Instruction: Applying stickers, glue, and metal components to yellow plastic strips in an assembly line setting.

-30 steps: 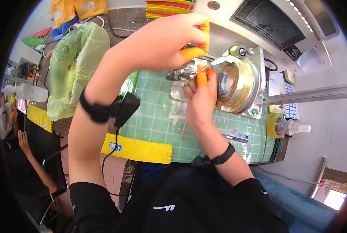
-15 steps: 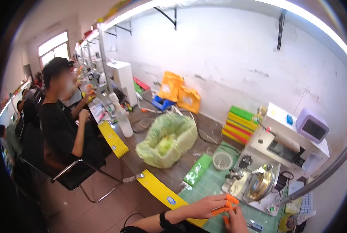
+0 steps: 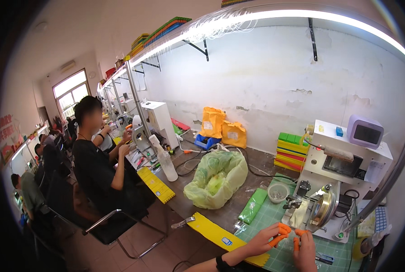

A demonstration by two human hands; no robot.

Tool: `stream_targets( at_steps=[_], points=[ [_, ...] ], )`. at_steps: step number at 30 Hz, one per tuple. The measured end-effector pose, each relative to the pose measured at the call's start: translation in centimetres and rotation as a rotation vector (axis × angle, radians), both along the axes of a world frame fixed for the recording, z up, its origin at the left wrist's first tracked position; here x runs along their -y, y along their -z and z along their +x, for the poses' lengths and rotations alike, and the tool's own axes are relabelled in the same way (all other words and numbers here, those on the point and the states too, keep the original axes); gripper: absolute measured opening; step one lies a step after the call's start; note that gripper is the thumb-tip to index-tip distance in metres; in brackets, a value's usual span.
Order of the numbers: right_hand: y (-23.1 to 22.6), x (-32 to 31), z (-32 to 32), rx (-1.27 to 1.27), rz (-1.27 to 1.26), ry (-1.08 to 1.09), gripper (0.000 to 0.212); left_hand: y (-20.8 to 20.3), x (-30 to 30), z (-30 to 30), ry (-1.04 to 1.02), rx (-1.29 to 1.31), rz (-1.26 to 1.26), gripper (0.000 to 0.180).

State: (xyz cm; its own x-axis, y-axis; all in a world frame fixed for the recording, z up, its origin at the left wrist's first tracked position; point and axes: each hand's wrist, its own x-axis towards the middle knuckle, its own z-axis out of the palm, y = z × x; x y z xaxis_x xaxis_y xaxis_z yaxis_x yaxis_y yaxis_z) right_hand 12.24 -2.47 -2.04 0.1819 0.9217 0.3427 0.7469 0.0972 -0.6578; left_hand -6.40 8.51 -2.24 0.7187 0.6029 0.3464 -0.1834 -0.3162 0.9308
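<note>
Orange finger covers sit on the fingertips of both my hands. My left hand point(image 3: 267, 237) is closed, thumb and fingers pressed together above the green cutting mat point(image 3: 257, 233). A little to its right, my right hand point(image 3: 305, 252) is also closed in a pinch, pointing away from me. Whatever either pinch holds is too small to make out. Just beyond the hands stands a white bench machine point(image 3: 322, 181) with a round brass-coloured wheel point(image 3: 322, 208). Tweezers and a small blade tool point(image 3: 325, 258) lie on the mat beside my right hand.
A green-lined bin point(image 3: 216, 181), a clear bowl of small pieces point(image 3: 278, 192) and a green packet point(image 3: 253, 205) stand on the bench. Yellow strips point(image 3: 225, 235) run along its edge. Stacked coloured trays point(image 3: 289, 152) stand behind. A co-worker point(image 3: 100, 154) sits at the left.
The view has shifted, so the bench items sit further right and lower. My hands, close together before, are now slightly apart, with the right hand's orange fingertips in sight.
</note>
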Motion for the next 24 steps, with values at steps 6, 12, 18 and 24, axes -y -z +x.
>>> stream_targets(
  at_steps=[6, 12, 18, 24],
  points=[
    [-0.8, -1.6, -1.8, 0.143, 0.074, 0.109, 0.032, 0.6, -0.7, -0.1, -0.161, -0.055, 0.394, 0.016],
    [-1.3, -4.8, -1.9, 0.057, 0.016, 0.106, 0.031, -0.2, -2.5, -0.1, -0.245, -0.084, 0.473, 0.019],
    [-1.1, -1.6, -0.3, -0.079, 0.057, 0.097, 0.033, 0.3, -2.0, 1.0, -0.255, -0.047, 0.352, 0.016],
    [-1.9, 2.8, 0.3, 0.002, 0.172, 0.063, 0.025, 0.2, -1.0, 0.5, -0.235, -0.037, 0.447, 0.016]
  ],
)
